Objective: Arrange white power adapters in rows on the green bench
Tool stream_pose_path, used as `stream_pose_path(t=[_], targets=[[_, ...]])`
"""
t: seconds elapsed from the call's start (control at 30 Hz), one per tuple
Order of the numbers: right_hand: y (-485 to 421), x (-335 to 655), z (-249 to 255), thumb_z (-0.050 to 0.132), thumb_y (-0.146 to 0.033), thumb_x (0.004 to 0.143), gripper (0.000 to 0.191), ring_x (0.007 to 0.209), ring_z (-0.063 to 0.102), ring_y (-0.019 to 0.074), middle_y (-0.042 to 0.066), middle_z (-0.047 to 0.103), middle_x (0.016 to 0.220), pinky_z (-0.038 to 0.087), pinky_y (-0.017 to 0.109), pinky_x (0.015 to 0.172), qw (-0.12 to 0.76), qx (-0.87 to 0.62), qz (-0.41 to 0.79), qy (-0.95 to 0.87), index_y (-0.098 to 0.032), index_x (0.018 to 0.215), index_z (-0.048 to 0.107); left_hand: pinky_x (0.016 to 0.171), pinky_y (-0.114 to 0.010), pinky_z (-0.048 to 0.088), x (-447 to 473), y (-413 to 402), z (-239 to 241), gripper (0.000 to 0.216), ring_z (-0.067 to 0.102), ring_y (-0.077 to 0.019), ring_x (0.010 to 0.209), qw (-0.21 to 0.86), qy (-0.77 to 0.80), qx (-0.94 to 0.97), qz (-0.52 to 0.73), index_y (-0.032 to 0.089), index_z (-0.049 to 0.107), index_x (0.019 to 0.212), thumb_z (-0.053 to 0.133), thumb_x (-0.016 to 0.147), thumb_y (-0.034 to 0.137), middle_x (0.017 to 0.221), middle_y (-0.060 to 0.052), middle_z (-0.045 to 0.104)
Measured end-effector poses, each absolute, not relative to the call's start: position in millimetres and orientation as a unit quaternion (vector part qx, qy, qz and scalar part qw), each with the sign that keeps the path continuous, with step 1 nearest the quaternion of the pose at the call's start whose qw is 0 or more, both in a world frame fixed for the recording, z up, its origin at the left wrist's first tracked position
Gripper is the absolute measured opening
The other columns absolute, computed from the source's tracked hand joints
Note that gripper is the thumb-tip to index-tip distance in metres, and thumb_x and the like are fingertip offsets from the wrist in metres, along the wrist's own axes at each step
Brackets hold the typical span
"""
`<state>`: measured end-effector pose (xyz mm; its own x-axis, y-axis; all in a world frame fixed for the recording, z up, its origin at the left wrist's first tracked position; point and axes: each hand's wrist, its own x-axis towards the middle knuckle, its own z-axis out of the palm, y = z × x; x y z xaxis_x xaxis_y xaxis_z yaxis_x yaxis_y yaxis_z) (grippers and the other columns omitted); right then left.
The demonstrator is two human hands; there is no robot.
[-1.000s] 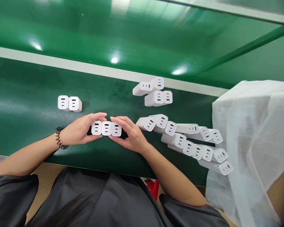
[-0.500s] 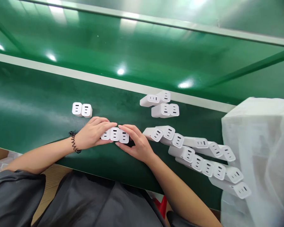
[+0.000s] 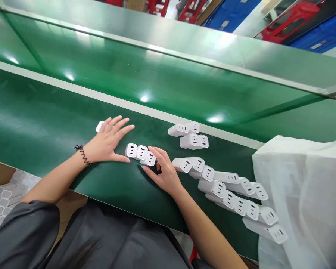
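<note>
Three white charger blocks (image 3: 141, 152) stand in a short row on the green table, their slotted faces towards me. My right hand (image 3: 164, 168) is at the right end of this row, thumb below and fingers above the rightmost charger (image 3: 150, 159), gripping it. My left hand (image 3: 108, 140) is open with fingers spread, to the left of the row and holding nothing. Behind its fingers a white charger (image 3: 100, 126) shows in part; the rest there is hidden by the hand.
To the right, several more white chargers (image 3: 235, 203) lie in slanted lines, with a small group (image 3: 194, 141) farther back. White cloth (image 3: 294, 179) covers something at the right edge. A green barrier (image 3: 145, 74) runs behind the table. At lower left are clear plastic pieces (image 3: 5, 203).
My left hand has let go of the row's left end and moved up and left, its fingers spreading. The right hand stays at the row's right end. The view has tilted up.
</note>
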<state>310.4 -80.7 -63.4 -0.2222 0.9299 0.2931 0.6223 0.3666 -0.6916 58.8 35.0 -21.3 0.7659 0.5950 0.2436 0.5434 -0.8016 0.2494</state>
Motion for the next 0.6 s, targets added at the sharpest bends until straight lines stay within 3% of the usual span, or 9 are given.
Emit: stream_pose_path(t=[0.13,0.33,0.43,0.6], targets=[[-82,309,-64,0.061,-0.028,0.094,0.063,0.066,0.054,0.0124,0.012,0.049,0.136,0.060,0.034,0.064,0.345,-0.516,0.228,-0.750,-0.035,0.151,0.033,0.119,-0.056,0.025,31,62,-10,0.100,0.031,-0.0390,0.145,0.085,0.355,0.923,0.119,0.019,0.034,0.152,0.072,0.073,0.067,0.157,-0.016,0.038],[-83,311,-68,0.060,-0.031,0.094,0.060,0.067,0.054,0.0118,0.012,0.047,0.140,0.060,0.035,0.067,0.329,-0.528,0.239,-0.746,-0.034,0.149,0.035,0.097,-0.040,0.052,33,66,-15,0.064,0.052,-0.0281,0.124,0.126,0.380,0.916,0.041,0.026,0.052,0.138,0.061,0.085,0.061,0.139,-0.007,0.057],[-83,310,-67,0.058,-0.031,0.095,0.057,0.070,0.055,0.0129,0.011,0.048,0.139,0.061,0.035,0.069,0.323,-0.531,0.243,-0.745,-0.033,0.148,0.037,0.098,-0.042,0.052,41,54,-17,0.058,0.050,-0.0285,0.126,0.140,0.394,0.907,0.046,0.024,0.053,0.134,0.059,0.088,0.058,0.137,-0.009,0.057],[-82,309,-66,0.057,-0.031,0.095,0.053,0.077,0.060,0.0145,0.010,0.050,0.138,0.060,0.032,0.066,0.319,-0.530,0.245,-0.746,-0.033,0.146,0.041,0.113,-0.047,0.041,40,36,-9,0.071,0.038,-0.0296,0.140,0.245,0.386,0.888,0.058,0.024,0.040,0.144,0.062,0.085,0.056,0.151,-0.012,0.042]])
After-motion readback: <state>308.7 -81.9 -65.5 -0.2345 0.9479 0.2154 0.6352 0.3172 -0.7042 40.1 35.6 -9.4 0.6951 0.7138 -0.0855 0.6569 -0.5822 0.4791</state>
